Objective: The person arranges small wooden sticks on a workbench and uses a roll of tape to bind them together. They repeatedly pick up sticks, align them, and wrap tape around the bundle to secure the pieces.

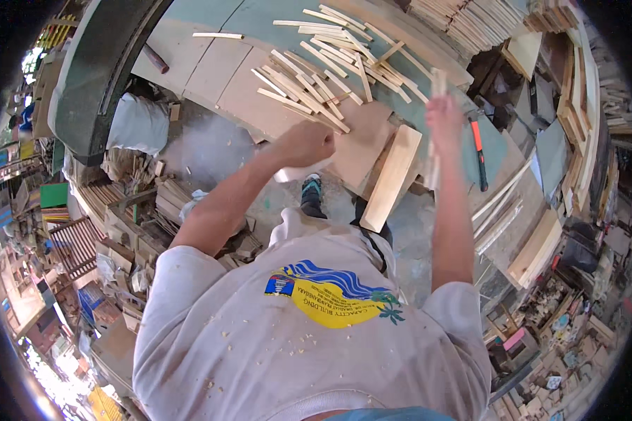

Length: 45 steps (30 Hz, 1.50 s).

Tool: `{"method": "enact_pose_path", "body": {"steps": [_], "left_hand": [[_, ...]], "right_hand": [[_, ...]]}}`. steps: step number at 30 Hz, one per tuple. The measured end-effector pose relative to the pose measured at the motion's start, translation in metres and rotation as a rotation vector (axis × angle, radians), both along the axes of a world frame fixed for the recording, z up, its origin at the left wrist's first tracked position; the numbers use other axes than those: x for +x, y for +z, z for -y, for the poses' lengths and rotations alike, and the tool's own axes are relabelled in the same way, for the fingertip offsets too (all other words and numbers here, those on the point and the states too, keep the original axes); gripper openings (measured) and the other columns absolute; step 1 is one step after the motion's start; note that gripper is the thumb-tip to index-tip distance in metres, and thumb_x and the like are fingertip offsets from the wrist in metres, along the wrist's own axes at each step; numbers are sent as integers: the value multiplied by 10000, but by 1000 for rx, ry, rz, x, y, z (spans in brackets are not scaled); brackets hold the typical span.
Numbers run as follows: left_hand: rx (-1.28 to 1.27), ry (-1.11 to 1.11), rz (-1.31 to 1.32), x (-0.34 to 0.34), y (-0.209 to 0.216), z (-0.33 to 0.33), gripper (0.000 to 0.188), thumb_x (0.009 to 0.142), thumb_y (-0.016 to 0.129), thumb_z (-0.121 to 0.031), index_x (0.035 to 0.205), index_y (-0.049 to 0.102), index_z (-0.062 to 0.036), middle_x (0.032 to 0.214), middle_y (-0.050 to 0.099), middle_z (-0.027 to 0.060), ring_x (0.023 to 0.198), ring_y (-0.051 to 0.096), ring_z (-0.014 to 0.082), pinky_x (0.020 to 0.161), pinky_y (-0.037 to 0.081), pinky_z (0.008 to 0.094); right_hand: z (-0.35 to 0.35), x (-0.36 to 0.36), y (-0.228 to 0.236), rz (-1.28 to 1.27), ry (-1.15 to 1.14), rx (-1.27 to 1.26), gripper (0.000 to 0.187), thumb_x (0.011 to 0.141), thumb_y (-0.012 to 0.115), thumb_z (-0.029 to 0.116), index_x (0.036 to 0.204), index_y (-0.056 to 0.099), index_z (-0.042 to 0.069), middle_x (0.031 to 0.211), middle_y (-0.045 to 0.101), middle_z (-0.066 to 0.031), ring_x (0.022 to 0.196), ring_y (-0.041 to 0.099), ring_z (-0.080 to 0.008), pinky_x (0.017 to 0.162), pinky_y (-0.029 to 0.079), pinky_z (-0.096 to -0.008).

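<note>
My left hand (pixel 309 145) is curled into a fist at the near edge of the bench, beside the heap of thin sticks; what it holds, if anything, is hidden. A white shape (pixel 293 173) shows just below that wrist, too unclear to name. On the right, my right hand (pixel 444 118), smeared by motion, is closed round pale wooden sticks (pixel 438 83) that poke out above and below it. Between my hands a flat wooden board (pixel 392 181) lies at a slant, its near end overhanging the edge. Many loose wooden sticks (pixel 316 91) lie across the bench's far side.
A hammer (pixel 478 151) with an orange-and-black handle lies right of my right hand. A large green machine part (pixel 102 84) stands at the left. Stacked wood strips (pixel 449 24) fill the far right, longer strips (pixel 502 193) lie near right, and offcuts (pixel 562 365) cover the lower right.
</note>
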State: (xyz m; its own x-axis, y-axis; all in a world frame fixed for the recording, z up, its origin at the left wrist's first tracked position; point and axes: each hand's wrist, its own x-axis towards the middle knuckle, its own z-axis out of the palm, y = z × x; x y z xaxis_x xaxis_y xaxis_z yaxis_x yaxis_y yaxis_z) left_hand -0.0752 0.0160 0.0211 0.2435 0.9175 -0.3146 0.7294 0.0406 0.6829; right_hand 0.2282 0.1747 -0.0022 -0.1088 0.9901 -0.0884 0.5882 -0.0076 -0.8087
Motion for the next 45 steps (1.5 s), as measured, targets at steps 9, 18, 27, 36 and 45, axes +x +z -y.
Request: {"method": "enact_pose_path", "body": {"steps": [9, 18, 27, 36, 45], "left_hand": [[362, -108, -432, 78, -80, 30, 214, 897, 586, -178, 1095, 630, -113, 1204, 611, 95, 1072, 643, 309, 821, 544, 458], [516, -63, -406, 88, -59, 23, 446, 927, 554, -191, 1364, 540, -102, 1369, 551, 167, 1108, 610, 317, 917, 461, 438], [138, 732, 1118, 72, 46, 24, 492, 1079, 385, -444, 1191, 608, -20, 992, 649, 91, 958, 600, 169, 842, 482, 330], [-43, 1082, 1638, -2, 105, 6, 596, 1052, 336, -580, 917, 580, -53, 639, 466, 37, 549, 448, 188, 514, 401, 339], [-153, 895, 1482, 28, 88, -4, 685, 1030, 245, -666, 857, 554, -79, 610, 386, 6, 512, 365, 157, 470, 322, 315]], "right_hand": [[83, -5, 87, -30, 129, -204, 349, 1060, 519, 346, 1168, 615, 28, 911, 677, -45, 731, 608, -98, 663, 510, -261], [156, -53, 85, -99, 111, -135, 308, 1003, 615, 326, 1076, 629, 27, 808, 636, -75, 677, 608, -158, 626, 494, -323], [195, -113, 97, 376, 205, 277, 416, 872, 700, 162, 1241, 594, 3, 1109, 656, -225, 987, 649, -412, 822, 518, -488], [226, -131, 105, 97, 404, -271, 483, 857, 680, 156, 1270, 487, -3, 958, 687, -241, 866, 684, -430, 790, 538, -509], [265, -87, 96, -206, 302, -99, 397, 910, 700, 248, 1143, 504, -7, 840, 657, -138, 751, 668, -301, 658, 515, -441]]}}
